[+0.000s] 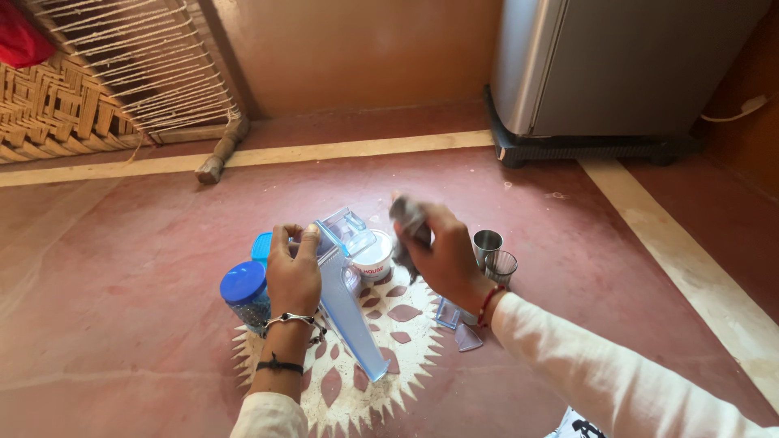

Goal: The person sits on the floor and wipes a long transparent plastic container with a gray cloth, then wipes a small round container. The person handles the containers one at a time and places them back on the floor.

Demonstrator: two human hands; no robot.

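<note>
My left hand [294, 272] grips the upper edge of a long pale-blue plastic tray [350, 316], which stands tilted over a round white-and-brown floor mat [389, 341]. My right hand [434, 247] is closed around a crumpled grey cloth [408, 217], held just right of the tray's top end. A clear plastic lidded part [350, 229] sits at the top of the tray. Beneath it is a small white tub [375, 259].
A blue-lidded jar [245, 294] and a blue box [261, 246] stand left of my left hand. Two steel cups [493, 253] stand to the right, with small clear pieces [458, 324] on the red floor. A grey fridge [617, 69] on a black stand and a woven cot [89, 89] are at the back.
</note>
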